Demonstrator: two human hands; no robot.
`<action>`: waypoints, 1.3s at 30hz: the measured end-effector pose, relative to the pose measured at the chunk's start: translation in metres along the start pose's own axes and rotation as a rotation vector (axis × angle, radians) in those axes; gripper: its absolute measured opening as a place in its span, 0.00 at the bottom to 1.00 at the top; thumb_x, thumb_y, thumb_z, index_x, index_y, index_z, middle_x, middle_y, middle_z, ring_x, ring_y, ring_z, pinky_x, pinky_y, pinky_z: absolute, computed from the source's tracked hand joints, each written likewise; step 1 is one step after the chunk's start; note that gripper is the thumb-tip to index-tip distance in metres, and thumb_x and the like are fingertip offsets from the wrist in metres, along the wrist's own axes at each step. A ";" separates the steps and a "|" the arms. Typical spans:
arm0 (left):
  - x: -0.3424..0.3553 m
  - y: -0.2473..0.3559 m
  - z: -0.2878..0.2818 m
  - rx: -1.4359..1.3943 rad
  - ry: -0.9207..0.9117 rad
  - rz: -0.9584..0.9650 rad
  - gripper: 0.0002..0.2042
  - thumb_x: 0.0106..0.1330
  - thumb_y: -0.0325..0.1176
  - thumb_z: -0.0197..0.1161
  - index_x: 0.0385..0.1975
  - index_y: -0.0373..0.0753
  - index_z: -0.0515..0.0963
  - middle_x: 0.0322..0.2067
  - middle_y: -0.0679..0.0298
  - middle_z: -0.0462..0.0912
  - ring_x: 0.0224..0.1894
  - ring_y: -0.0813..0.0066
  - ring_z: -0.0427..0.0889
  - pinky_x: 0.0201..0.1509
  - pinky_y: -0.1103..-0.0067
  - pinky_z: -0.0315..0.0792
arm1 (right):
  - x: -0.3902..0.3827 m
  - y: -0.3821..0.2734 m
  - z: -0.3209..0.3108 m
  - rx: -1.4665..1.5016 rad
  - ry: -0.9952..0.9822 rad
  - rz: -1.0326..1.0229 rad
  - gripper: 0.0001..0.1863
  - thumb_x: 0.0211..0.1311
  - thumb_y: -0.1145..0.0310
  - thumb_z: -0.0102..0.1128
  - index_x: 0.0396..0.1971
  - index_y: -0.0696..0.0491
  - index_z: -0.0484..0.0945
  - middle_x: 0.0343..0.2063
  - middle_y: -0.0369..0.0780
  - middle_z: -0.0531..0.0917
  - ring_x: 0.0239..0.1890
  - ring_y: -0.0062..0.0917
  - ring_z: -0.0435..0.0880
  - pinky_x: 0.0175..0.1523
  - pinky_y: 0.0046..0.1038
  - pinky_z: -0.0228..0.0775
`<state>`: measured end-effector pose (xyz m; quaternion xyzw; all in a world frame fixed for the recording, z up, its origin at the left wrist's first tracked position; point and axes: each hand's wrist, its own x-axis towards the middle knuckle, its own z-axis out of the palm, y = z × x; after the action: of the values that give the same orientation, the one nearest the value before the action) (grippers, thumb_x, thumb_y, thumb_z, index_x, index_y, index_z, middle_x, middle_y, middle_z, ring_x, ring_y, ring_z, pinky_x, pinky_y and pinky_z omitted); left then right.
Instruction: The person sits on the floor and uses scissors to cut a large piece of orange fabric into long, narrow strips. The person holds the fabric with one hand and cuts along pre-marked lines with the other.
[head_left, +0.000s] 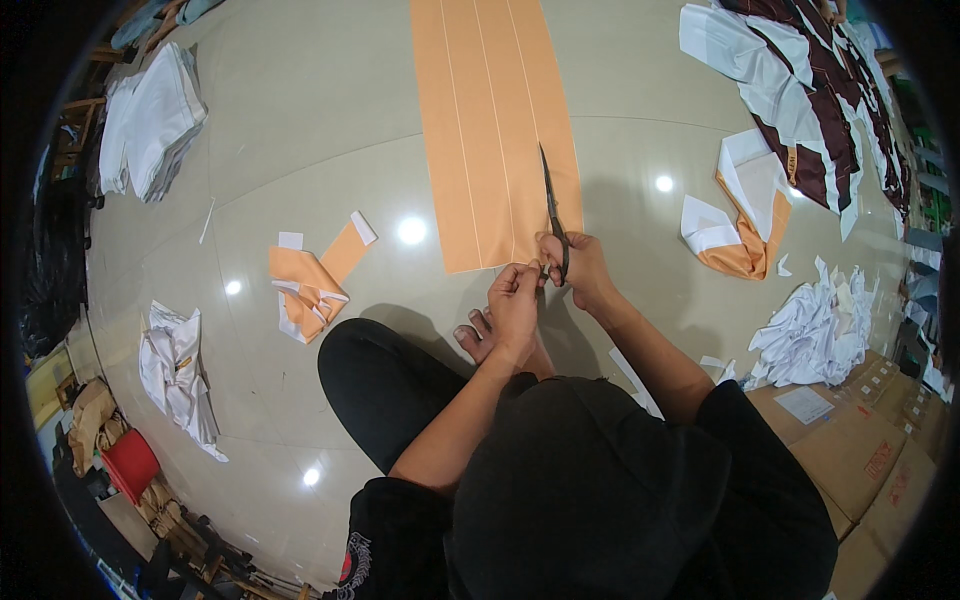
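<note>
A long peach-orange sheet with white lengthwise lines lies on the floor in front of me. My left hand pinches the sheet's near edge, just left of my right hand, which grips black scissors. The scissor blades point away from me over the right part of the sheet, nearly parallel to its lines. My bare foot shows behind my left hand, below the sheet.
Folded orange-and-white pieces lie left, another bundle right. White stacks and crumpled pieces sit farther left. A maroon-white pile, white scraps and cardboard boxes line the right. My bent knee is nearby.
</note>
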<state>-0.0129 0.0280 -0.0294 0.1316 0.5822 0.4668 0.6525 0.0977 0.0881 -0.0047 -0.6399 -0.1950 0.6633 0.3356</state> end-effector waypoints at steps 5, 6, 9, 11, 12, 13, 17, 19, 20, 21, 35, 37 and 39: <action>0.000 0.000 0.000 -0.005 -0.009 -0.010 0.08 0.71 0.35 0.61 0.28 0.41 0.78 0.23 0.73 0.77 0.19 0.90 0.64 0.21 0.88 0.54 | -0.001 0.000 0.000 -0.010 0.012 -0.003 0.14 0.56 0.64 0.67 0.18 0.54 0.73 0.13 0.32 0.72 0.12 0.15 0.69 0.17 0.20 0.57; 0.000 -0.001 -0.001 -0.007 -0.009 -0.010 0.08 0.71 0.36 0.61 0.28 0.42 0.78 0.23 0.73 0.77 0.19 0.90 0.64 0.21 0.88 0.54 | -0.001 -0.001 0.000 -0.013 0.008 -0.010 0.15 0.56 0.64 0.67 0.18 0.54 0.73 0.12 0.32 0.72 0.12 0.15 0.69 0.17 0.20 0.57; 0.001 -0.001 -0.001 -0.011 -0.005 -0.026 0.09 0.70 0.36 0.62 0.28 0.42 0.78 0.23 0.74 0.77 0.19 0.90 0.63 0.21 0.88 0.54 | 0.004 -0.003 -0.001 -0.041 -0.011 -0.021 0.15 0.58 0.61 0.66 0.19 0.53 0.74 0.11 0.32 0.71 0.11 0.15 0.69 0.17 0.19 0.57; 0.000 0.001 0.000 0.000 0.003 -0.029 0.09 0.70 0.36 0.62 0.28 0.42 0.78 0.24 0.74 0.77 0.19 0.91 0.63 0.21 0.88 0.54 | 0.007 -0.007 -0.001 -0.054 -0.027 -0.041 0.16 0.59 0.59 0.65 0.19 0.53 0.74 0.11 0.32 0.71 0.11 0.15 0.68 0.17 0.19 0.57; -0.001 0.002 0.001 0.005 0.007 -0.031 0.09 0.70 0.36 0.62 0.28 0.42 0.78 0.24 0.74 0.77 0.19 0.91 0.63 0.21 0.88 0.54 | 0.007 -0.009 0.000 -0.056 -0.037 -0.057 0.16 0.59 0.59 0.65 0.19 0.53 0.74 0.11 0.32 0.71 0.10 0.15 0.68 0.17 0.20 0.57; -0.001 0.002 0.001 0.010 0.007 -0.029 0.09 0.70 0.36 0.62 0.28 0.42 0.78 0.24 0.74 0.77 0.19 0.91 0.63 0.21 0.88 0.54 | 0.008 -0.011 0.001 -0.058 -0.047 -0.074 0.17 0.60 0.58 0.65 0.18 0.53 0.74 0.10 0.32 0.71 0.10 0.16 0.68 0.17 0.20 0.57; -0.002 0.003 0.001 0.025 0.011 -0.029 0.08 0.70 0.36 0.62 0.28 0.43 0.79 0.25 0.74 0.78 0.19 0.91 0.62 0.21 0.89 0.54 | 0.016 -0.012 0.003 -0.048 -0.004 -0.029 0.16 0.58 0.59 0.66 0.20 0.54 0.75 0.11 0.33 0.71 0.10 0.17 0.68 0.16 0.21 0.57; -0.002 0.004 0.001 0.024 0.013 -0.036 0.08 0.70 0.36 0.62 0.29 0.42 0.79 0.25 0.74 0.78 0.19 0.91 0.62 0.21 0.89 0.54 | 0.018 -0.013 0.004 -0.047 0.017 -0.022 0.15 0.57 0.59 0.67 0.21 0.54 0.75 0.11 0.33 0.71 0.10 0.17 0.68 0.16 0.21 0.57; -0.002 0.004 0.001 0.020 0.012 -0.041 0.08 0.70 0.36 0.62 0.29 0.42 0.79 0.25 0.74 0.78 0.19 0.91 0.62 0.21 0.89 0.54 | 0.019 -0.013 0.004 -0.043 0.014 -0.020 0.15 0.57 0.59 0.67 0.21 0.54 0.75 0.12 0.32 0.71 0.10 0.17 0.68 0.16 0.21 0.57; -0.002 0.005 0.001 0.017 0.011 -0.046 0.08 0.70 0.36 0.62 0.29 0.42 0.79 0.25 0.74 0.78 0.19 0.91 0.62 0.21 0.89 0.54 | 0.020 -0.012 0.003 -0.039 0.012 -0.018 0.15 0.56 0.59 0.68 0.21 0.54 0.75 0.12 0.32 0.71 0.10 0.17 0.68 0.16 0.21 0.58; -0.005 0.010 0.004 0.001 0.029 -0.060 0.10 0.70 0.35 0.62 0.27 0.39 0.78 0.22 0.73 0.78 0.21 0.91 0.65 0.24 0.88 0.55 | 0.024 -0.011 0.003 -0.027 0.020 -0.007 0.13 0.57 0.62 0.67 0.23 0.54 0.75 0.13 0.32 0.72 0.11 0.16 0.68 0.17 0.21 0.58; -0.005 0.009 0.003 0.008 0.027 -0.051 0.09 0.70 0.35 0.62 0.27 0.40 0.78 0.23 0.73 0.78 0.20 0.91 0.64 0.23 0.88 0.54 | 0.022 -0.012 0.003 -0.023 0.017 -0.010 0.13 0.57 0.62 0.67 0.23 0.54 0.75 0.13 0.32 0.72 0.11 0.16 0.68 0.17 0.21 0.58; -0.003 0.004 0.002 0.022 0.022 -0.033 0.09 0.70 0.37 0.62 0.28 0.42 0.78 0.24 0.73 0.78 0.18 0.91 0.62 0.21 0.89 0.54 | 0.024 -0.010 0.003 -0.034 0.015 -0.010 0.13 0.57 0.63 0.67 0.22 0.54 0.75 0.13 0.31 0.72 0.11 0.16 0.68 0.17 0.21 0.58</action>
<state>-0.0131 0.0286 -0.0239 0.1240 0.5965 0.4509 0.6524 0.0977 0.1124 -0.0144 -0.6493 -0.2070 0.6534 0.3296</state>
